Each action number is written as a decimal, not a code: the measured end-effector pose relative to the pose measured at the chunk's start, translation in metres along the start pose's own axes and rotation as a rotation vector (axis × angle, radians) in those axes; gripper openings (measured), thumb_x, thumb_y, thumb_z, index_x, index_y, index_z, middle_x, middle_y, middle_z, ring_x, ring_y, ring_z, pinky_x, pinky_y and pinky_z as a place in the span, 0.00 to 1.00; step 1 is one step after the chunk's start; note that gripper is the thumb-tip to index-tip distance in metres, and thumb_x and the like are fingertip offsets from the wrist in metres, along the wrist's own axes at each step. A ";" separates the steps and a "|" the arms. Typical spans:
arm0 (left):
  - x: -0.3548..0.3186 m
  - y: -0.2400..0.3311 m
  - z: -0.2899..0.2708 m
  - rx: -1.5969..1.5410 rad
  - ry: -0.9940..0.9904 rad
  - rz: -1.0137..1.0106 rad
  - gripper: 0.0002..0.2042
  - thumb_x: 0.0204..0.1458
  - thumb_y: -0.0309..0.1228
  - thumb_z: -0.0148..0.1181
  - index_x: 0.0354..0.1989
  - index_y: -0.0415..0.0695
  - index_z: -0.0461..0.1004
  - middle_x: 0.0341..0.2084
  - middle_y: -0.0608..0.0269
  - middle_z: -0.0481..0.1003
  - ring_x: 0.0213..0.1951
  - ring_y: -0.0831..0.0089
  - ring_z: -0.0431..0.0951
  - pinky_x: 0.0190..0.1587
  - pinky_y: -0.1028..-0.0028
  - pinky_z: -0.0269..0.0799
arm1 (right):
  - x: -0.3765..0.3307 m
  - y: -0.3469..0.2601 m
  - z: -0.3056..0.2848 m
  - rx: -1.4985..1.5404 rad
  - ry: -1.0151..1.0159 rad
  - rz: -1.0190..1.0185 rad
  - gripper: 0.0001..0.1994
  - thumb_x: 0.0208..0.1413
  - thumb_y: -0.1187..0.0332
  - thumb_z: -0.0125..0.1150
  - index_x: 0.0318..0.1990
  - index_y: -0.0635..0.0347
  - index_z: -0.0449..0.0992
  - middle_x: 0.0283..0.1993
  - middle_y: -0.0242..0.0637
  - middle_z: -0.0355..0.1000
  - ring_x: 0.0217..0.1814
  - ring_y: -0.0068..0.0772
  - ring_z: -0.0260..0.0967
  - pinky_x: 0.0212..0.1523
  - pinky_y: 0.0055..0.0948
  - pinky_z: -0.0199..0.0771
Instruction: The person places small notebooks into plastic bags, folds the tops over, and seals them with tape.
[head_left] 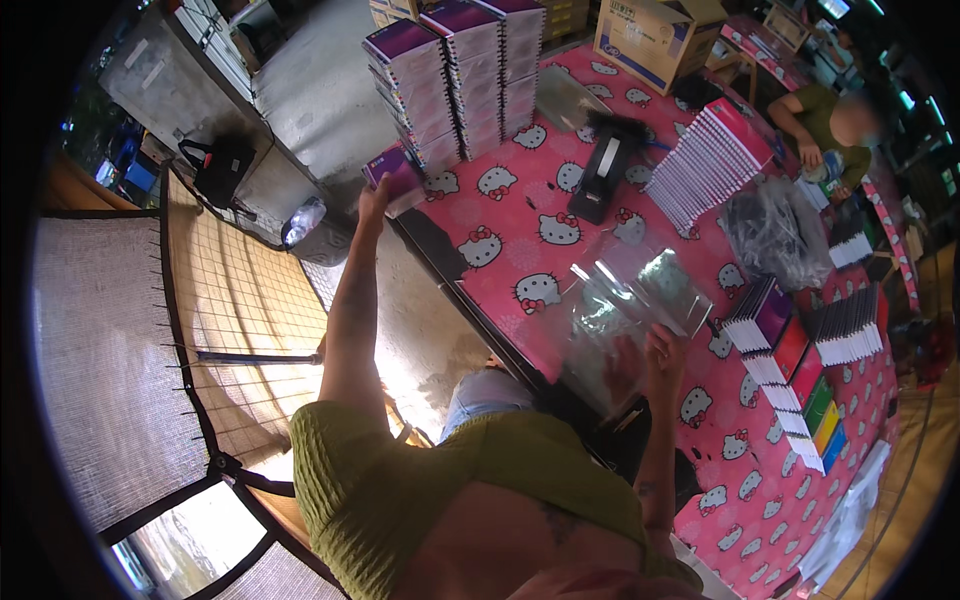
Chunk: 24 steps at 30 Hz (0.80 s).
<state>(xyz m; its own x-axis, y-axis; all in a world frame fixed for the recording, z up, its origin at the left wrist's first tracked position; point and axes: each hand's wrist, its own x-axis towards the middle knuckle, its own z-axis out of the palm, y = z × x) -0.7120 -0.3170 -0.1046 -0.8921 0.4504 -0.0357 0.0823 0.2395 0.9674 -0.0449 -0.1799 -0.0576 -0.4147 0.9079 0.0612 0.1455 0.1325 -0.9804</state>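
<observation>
Purple bundle of booklets at the table's near edge, clamped in the left hand, just below the tall purple stacks. Right hand resting fingers-spread on the clear plastic bags, not gripping. Looks like mid-bagging; next probably needs opening a bag. Tape dispenser and fanned booklets beyond the fingers, well apart.
</observation>
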 end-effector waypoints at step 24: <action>-0.677 0.233 0.530 -0.172 -1.272 1.555 0.31 0.54 0.35 0.60 0.65 0.36 0.59 0.64 0.41 0.58 0.64 0.47 0.61 0.64 0.52 0.58 | -0.178 0.054 -0.484 -1.351 0.984 0.481 0.42 0.52 0.70 0.64 0.73 0.41 0.49 0.76 0.36 0.46 0.78 0.45 0.42 0.71 0.57 0.50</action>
<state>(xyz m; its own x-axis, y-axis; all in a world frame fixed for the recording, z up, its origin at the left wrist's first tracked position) 0.1467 -0.1107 0.0116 0.6503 0.4041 0.6433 0.2201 -0.9107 0.3496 0.4718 -0.1412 -0.0311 0.4685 0.7771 0.4202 0.8797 -0.4541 -0.1410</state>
